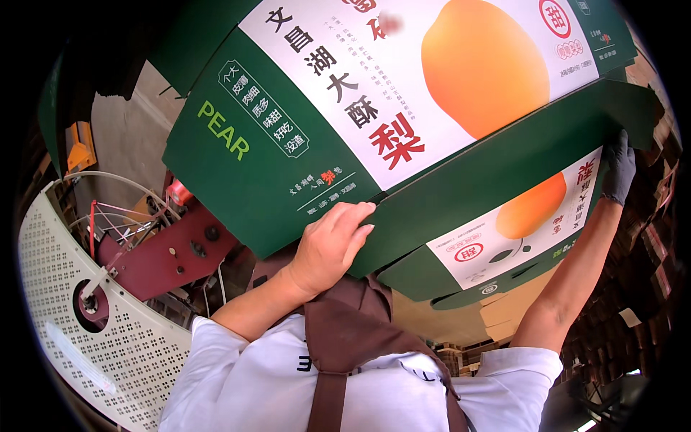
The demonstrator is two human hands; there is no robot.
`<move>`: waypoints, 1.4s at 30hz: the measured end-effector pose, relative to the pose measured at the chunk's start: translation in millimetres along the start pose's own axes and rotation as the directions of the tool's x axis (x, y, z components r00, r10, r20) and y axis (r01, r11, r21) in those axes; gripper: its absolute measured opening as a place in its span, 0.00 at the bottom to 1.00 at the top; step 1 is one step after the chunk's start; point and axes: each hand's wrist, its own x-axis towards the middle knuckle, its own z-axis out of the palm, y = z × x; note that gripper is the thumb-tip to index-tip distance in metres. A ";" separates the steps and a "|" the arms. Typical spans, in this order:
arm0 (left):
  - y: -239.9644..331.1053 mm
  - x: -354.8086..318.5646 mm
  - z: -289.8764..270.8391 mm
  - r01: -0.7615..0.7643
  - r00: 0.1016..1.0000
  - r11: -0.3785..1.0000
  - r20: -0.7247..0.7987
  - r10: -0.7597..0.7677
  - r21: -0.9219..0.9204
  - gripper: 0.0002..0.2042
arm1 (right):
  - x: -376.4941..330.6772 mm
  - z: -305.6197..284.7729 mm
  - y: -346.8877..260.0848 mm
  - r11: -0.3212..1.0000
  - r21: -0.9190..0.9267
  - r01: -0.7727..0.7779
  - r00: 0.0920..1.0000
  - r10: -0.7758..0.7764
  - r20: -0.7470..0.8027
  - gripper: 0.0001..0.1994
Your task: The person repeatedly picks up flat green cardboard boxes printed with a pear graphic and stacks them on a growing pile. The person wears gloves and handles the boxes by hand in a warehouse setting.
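A large green printed cardboard carton (270, 191) spreads in front of me, with white panels and pictures of a yellow-orange pear. Its near flap (461, 180) bends down toward me along a crease. My bare left hand (332, 243) is closed at the carton's near edge, left of the middle, thumb and fingers pinching the board. At the far right, my right hand (619, 169) in a dark glove grips the side edge of the flap; part of its fingers is hidden. The carton's far end runs out of view.
To the left stands a machine with a maroon metal arm (169, 252), a red spool (178, 192) and a pale perforated guard (43, 288). A yellow metal part (81, 147) is behind it. Brown cardboard stacks (651, 237) line the right side.
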 end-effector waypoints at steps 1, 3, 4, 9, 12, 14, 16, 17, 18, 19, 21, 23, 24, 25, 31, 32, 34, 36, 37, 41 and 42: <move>-3.5 -0.7 0.2 -0.063 0.998 0.997 0.000 0.063 0.051 0.19 | 2.0 -2.3 -0.6 0.985 0.110 -0.135 0.990 0.138 -0.018 0.23; -7.0 -2.6 1.1 -0.136 0.991 0.984 0.000 0.137 0.113 0.22 | 3.1 1.3 -8.7 0.982 -0.019 -0.188 0.979 0.186 -0.089 0.26; -7.6 -3.5 2.0 -0.147 0.989 0.981 -0.003 0.148 0.125 0.23 | 3.2 2.3 -10.6 0.983 -0.056 -0.176 0.980 0.170 -0.099 0.25; -10.9 -4.7 5.7 -0.161 0.987 0.976 -0.001 0.163 0.149 0.26 | -0.9 10.1 -21.0 0.986 -0.050 -0.161 0.981 0.155 -0.116 0.23; -12.6 -2.9 6.0 -0.158 0.987 0.975 0.010 0.159 0.157 0.25 | 4.9 2.7 -6.8 0.980 -0.133 -0.148 0.986 0.136 -0.095 0.28; -10.9 -0.4 5.1 -0.157 0.988 0.976 0.010 0.157 0.149 0.24 | 11.8 -3.7 1.5 0.968 -0.169 -0.188 0.980 0.173 -0.098 0.28; -10.7 0.3 5.2 -0.151 0.988 0.976 0.012 0.151 0.155 0.24 | 12.4 -1.4 1.4 0.967 -0.174 -0.186 0.981 0.171 -0.097 0.28; -10.5 0.5 5.2 -0.148 0.989 0.976 0.013 0.148 0.158 0.24 | 11.4 -0.5 1.7 0.973 -0.162 -0.163 0.984 0.150 -0.095 0.27; -10.6 1.1 4.8 -0.150 0.989 0.976 0.018 0.149 0.160 0.25 | 9.6 -0.2 0.9 0.978 -0.151 -0.142 0.987 0.129 -0.096 0.27; -10.6 1.7 4.4 -0.152 0.988 0.975 0.023 0.150 0.162 0.25 | 11.9 -4.1 4.6 0.975 -0.142 -0.169 0.983 0.158 -0.090 0.27; -11.3 2.2 4.4 -0.151 0.988 0.975 0.030 0.149 0.164 0.25 | 16.9 -8.4 8.0 0.967 -0.123 -0.222 0.974 0.215 -0.073 0.26; -11.9 2.4 5.1 -0.148 0.989 0.976 0.034 0.144 0.163 0.25 | 12.8 -4.1 3.4 0.972 -0.147 -0.183 0.981 0.171 -0.087 0.24; -12.2 2.8 5.1 -0.148 0.989 0.975 0.038 0.143 0.165 0.25 | 9.3 -2.1 -1.0 0.973 -0.160 -0.164 0.984 0.150 -0.097 0.23; -12.1 3.2 4.9 -0.148 0.989 0.975 0.042 0.143 0.168 0.25 | 10.9 -5.3 2.7 0.975 -0.146 -0.169 0.984 0.157 -0.088 0.23; -13.1 4.4 3.6 -0.146 0.989 0.970 0.063 0.137 0.193 0.25 | 16.0 -15.5 18.4 0.985 -0.158 -0.075 0.997 0.071 -0.033 0.20; -12.9 4.4 3.2 -0.146 0.988 0.970 0.067 0.136 0.195 0.25 | 17.8 -15.2 18.4 0.983 -0.100 -0.152 0.988 0.147 -0.055 0.20; -13.2 4.8 2.7 -0.152 0.988 0.968 0.073 0.139 0.202 0.25 | 19.6 -15.8 19.9 0.972 -0.036 -0.232 0.971 0.229 -0.073 0.20; -13.7 4.9 2.5 -0.153 0.987 0.967 0.079 0.140 0.202 0.25 | 19.9 -15.8 20.5 0.969 -0.029 -0.247 0.967 0.245 -0.071 0.20; -13.8 4.8 2.5 -0.152 0.987 0.968 0.082 0.138 0.200 0.25 | 19.3 -15.0 20.1 0.969 -0.017 -0.244 0.968 0.243 -0.070 0.20; -13.4 5.8 1.6 -0.142 0.987 0.971 0.098 0.125 0.194 0.24 | 15.1 -6.4 11.7 0.971 0.016 -0.238 0.969 0.238 -0.063 0.19; -13.7 6.5 1.2 -0.139 0.987 0.972 0.103 0.122 0.190 0.24 | 14.2 -5.8 9.8 0.971 0.020 -0.237 0.969 0.238 -0.064 0.19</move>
